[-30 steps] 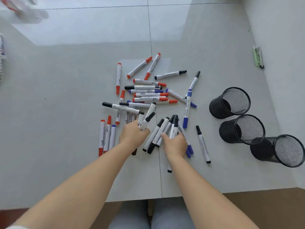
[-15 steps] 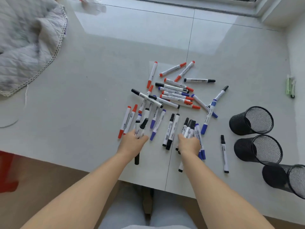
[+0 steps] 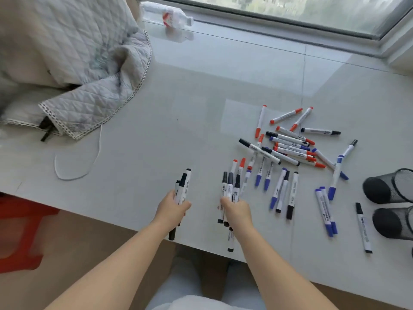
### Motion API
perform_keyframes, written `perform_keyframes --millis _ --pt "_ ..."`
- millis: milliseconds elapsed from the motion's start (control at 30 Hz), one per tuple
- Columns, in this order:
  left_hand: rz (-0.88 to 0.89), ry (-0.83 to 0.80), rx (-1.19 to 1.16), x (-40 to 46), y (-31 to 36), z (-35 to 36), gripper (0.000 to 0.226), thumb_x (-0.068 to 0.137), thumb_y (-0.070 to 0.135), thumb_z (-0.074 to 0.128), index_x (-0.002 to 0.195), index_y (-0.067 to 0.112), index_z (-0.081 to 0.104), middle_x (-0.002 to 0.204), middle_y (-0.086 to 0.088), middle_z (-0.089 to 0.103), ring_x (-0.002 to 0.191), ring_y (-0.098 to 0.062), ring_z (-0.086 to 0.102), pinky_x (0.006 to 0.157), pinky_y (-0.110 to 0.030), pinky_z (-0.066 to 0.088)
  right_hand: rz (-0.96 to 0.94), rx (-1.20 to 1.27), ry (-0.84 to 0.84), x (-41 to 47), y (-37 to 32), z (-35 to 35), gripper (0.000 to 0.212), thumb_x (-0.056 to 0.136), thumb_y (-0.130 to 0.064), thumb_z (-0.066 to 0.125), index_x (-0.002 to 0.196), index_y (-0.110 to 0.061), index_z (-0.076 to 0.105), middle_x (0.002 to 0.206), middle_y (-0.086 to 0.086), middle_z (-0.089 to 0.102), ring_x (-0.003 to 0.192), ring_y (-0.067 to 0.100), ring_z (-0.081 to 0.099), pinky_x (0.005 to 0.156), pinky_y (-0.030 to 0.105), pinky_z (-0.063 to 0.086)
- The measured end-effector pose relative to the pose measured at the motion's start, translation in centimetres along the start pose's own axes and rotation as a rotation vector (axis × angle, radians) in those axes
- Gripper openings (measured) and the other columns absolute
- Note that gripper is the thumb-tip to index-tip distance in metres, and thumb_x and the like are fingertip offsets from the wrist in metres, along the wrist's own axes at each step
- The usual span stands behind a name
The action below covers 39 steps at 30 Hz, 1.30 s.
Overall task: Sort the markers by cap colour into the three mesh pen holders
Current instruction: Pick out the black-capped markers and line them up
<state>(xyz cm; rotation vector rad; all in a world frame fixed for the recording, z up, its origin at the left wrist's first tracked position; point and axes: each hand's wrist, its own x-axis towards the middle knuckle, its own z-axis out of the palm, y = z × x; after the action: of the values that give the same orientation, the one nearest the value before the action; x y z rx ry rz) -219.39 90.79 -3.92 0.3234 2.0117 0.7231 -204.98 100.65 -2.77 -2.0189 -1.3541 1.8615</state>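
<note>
While the left hand [image 3: 171, 210] grips a bundle of black-capped markers [image 3: 182, 186], the right hand [image 3: 237, 211] clutches another black-capped bunch [image 3: 230, 189]. Loose markers [image 3: 288, 148] lie scattered on the surface [image 3: 156, 135] toward two o'clock, mesh pen holders [image 3: 388, 186] at three o'clock.

No text can be read anywhere. The white-barrelled markers with red, blue and black caps [image 3: 290, 151] carry dark printed lines along their barrels, but the print is too small and blurred to make out. The clear plastic bottle [image 3: 166, 13] on the window ledge wears a red-and-white label, its lettering likewise illegible.
</note>
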Motion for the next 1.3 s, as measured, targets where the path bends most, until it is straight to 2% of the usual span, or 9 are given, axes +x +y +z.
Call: perform_keyframes --millis 200,333,433,567,633,767,867,1000,1300 --pt "-0.047 0.042 0.025 3.5 -2.7 -5.1 0.026 0.084 0.019 0.057 0.104 0.022 0.041 0.090 0.000 0.056 0.069 -0.015 0.054 0.050 -0.026 0.042 -0.087 -0.145 -0.110 0.7 -1.0 10.2 0.014 0.081 -0.020 0.054 0.067 -0.020 0.052 0.061 -0.003 0.051 0.052 0.014 0.044 0.047 0.025 0.038" --pt "-0.012 0.114 0.085 5.1 -3.5 -6.1 0.032 0.085 0.021 0.056 0.112 0.020 0.040 0.085 0.008 0.053 0.069 -0.010 0.053 0.052 -0.025 0.037 -0.132 -0.232 -0.073 1.4 -0.8 13.9 0.017 0.086 -0.030 0.053 0.075 -0.018 0.052 0.065 -0.004 0.051 0.052 0.011 0.047 0.046 0.023 0.036" --pt "0.055 0.185 0.120 5.8 -4.1 -6.1 0.039 0.087 0.023 0.056 0.121 0.015 0.040 0.110 -0.003 0.057 0.091 -0.023 0.056 0.069 -0.029 0.042 -0.199 -0.385 -0.002 1.6 -0.5 15.2 0.016 0.088 -0.032 0.052 0.084 -0.017 0.051 0.066 -0.006 0.052 0.060 0.017 0.051 0.055 0.030 0.040" --pt "0.157 0.270 0.185 6.3 -4.5 -5.2 0.053 0.093 0.027 0.050 0.141 0.013 0.032 0.136 -0.007 0.045 0.123 -0.023 0.043 0.095 -0.029 0.035 -0.366 -0.455 0.049 1.8 0.2 16.0 0.037 0.091 -0.024 0.053 0.125 -0.014 0.045 0.111 0.001 0.056 0.098 0.025 0.056 0.078 0.034 0.045" --pt "0.185 0.332 0.204 6.4 -4.5 -4.8 0.055 0.094 0.025 0.048 0.144 0.013 0.027 0.135 -0.010 0.044 0.124 -0.024 0.040 0.098 -0.030 0.033 -0.451 -0.497 0.093 2.0 0.5 16.3 0.048 0.091 -0.021 0.053 0.136 -0.014 0.037 0.123 0.005 0.048 0.102 0.026 0.054 0.078 0.033 0.043" --pt "0.202 0.415 0.363 6.8 -4.3 -4.2 0.060 0.094 0.025 0.048 0.147 0.010 0.023 0.127 -0.014 0.045 0.111 -0.030 0.041 0.091 -0.037 0.037 -0.595 -0.549 0.184 2.5 0.9 16.7 0.054 0.090 -0.012 0.053 0.140 -0.006 0.032 0.114 0.018 0.047 0.094 0.033 0.051 0.078 0.038 0.043" --pt "0.177 0.483 0.479 6.7 -4.6 -4.1 0.060 0.092 0.030 0.049 0.146 0.016 0.027 0.132 -0.010 0.045 0.110 -0.031 0.041 0.087 -0.042 0.038 -0.613 -0.625 0.264 3.0 1.3 16.5 0.055 0.091 -0.013 0.051 0.142 -0.005 0.030 0.126 0.020 0.046 0.104 0.036 0.043 0.091 0.041 0.036" --pt "0.160 0.512 0.530 6.7 -5.1 -4.2 0.057 0.091 0.039 0.048 0.144 0.032 0.030 0.137 -0.005 0.040 0.112 -0.029 0.038 0.088 -0.043 0.036 -0.537 -0.792 0.314 3.9 2.0 16.1 0.058 0.095 -0.029 0.040 0.147 -0.020 0.017 0.149 0.001 0.028 0.126 0.024 0.028 0.099 0.039 0.027" --pt "0.172 0.367 0.500 6.8 -4.1 -5.2 0.057 0.092 0.036 0.046 0.145 0.032 0.025 0.138 -0.003 0.032 0.119 -0.025 0.032 0.096 -0.038 0.035 -0.501 -0.843 0.238 3.7 2.1 16.5 0.056 0.098 -0.036 0.026 0.148 -0.026 0.004 0.158 -0.005 0.001 0.144 0.015 -0.004 0.114 0.033 -0.007"
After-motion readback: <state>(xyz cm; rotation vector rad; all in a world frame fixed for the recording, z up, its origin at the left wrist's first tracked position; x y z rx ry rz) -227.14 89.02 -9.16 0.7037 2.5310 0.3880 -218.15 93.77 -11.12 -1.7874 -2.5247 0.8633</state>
